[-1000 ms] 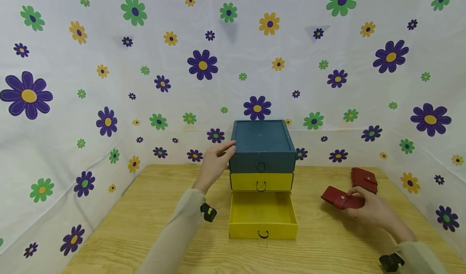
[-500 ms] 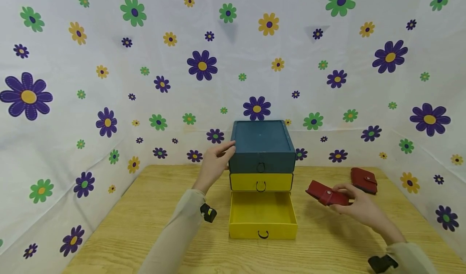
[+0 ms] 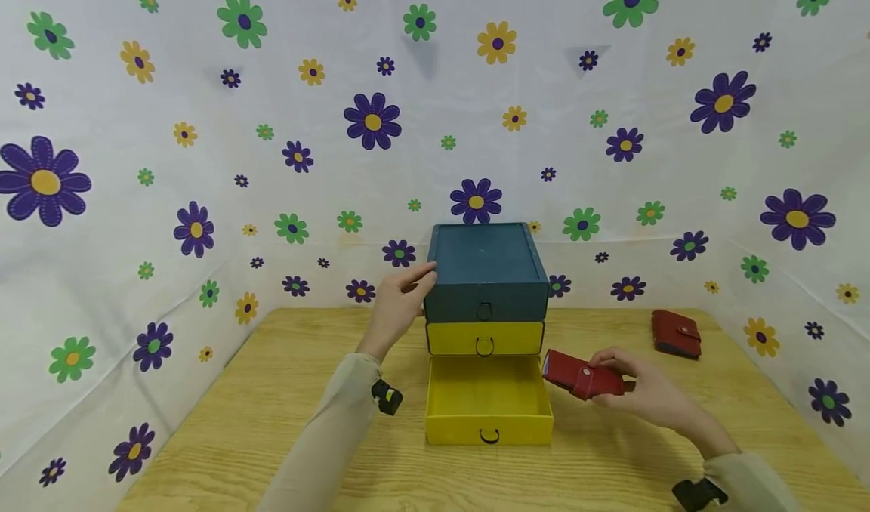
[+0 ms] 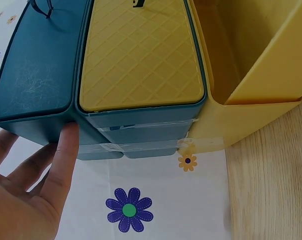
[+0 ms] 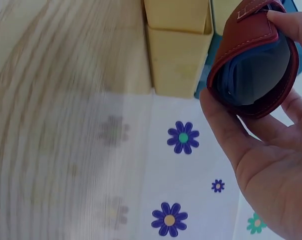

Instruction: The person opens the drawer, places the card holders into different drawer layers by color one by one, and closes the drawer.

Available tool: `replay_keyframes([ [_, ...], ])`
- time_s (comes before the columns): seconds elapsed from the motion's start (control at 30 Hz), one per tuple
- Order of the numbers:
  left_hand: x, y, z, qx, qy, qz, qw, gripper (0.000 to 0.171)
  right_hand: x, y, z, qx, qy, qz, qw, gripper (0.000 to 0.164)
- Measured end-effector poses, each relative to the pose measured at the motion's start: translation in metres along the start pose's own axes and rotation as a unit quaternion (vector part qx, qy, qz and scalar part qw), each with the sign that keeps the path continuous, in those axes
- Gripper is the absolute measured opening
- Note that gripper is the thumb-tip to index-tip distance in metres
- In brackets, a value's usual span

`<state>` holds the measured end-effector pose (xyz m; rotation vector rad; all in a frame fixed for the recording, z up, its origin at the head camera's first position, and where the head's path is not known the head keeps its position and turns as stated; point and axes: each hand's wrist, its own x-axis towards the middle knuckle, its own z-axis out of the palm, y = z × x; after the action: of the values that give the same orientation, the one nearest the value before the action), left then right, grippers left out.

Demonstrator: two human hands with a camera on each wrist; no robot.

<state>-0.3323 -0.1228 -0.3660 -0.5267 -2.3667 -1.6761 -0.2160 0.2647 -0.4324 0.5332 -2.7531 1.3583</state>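
My right hand (image 3: 649,395) pinches a red card wallet (image 3: 572,373) with a snap strap, thumb on one face and fingers on the other. In the right wrist view the wallet (image 5: 251,32) shows its open end, with clear plastic sleeves (image 5: 258,70) curved inside. It is beside the right wall of the pulled-out yellow bottom drawer (image 3: 488,430). My left hand (image 3: 393,308) rests on the left side of the blue top unit (image 3: 488,254) of the drawer stack. In the left wrist view its fingers (image 4: 65,155) are fairly straight against the blue side.
A second, darker red wallet (image 3: 677,334) lies at the back right of the wooden table (image 3: 285,421). The middle yellow drawer (image 3: 485,339) is closed, its black ring handle facing forward. A white cloth with printed flowers (image 3: 372,121) hangs behind and at both sides.
My right hand has carried the red wallet leftward, away from the darker wallet and up to the drawer's right side. The left hand keeps its place on the stack.
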Motion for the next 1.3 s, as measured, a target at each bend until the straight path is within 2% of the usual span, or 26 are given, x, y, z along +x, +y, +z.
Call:
replay_keyframes([
  [0.33, 0.0, 0.003, -0.001, -0.003, 0.0, 0.004, 1.0, 0.041, 0.007, -0.009, 0.017, -0.005, -0.036, -0.03, 0.999, 0.043],
  [0.73, 0.0, 0.004, -0.001, -0.005, -0.004, 0.014, 0.9999, 0.041, 0.019, -0.029, 0.036, -0.053, -0.005, -0.027, 0.998, 0.043],
  [1.03, 0.0, 0.003, -0.001, -0.003, -0.002, 0.009, 0.9999, 0.04, 0.026, -0.042, 0.052, -0.058, 0.007, -0.026, 0.998, 0.042],
  [1.3, 0.0, 0.002, -0.001, -0.001, 0.0, 0.001, 1.0, 0.04, 0.034, -0.053, 0.071, -0.093, 0.014, -0.028, 0.995, 0.04],
])
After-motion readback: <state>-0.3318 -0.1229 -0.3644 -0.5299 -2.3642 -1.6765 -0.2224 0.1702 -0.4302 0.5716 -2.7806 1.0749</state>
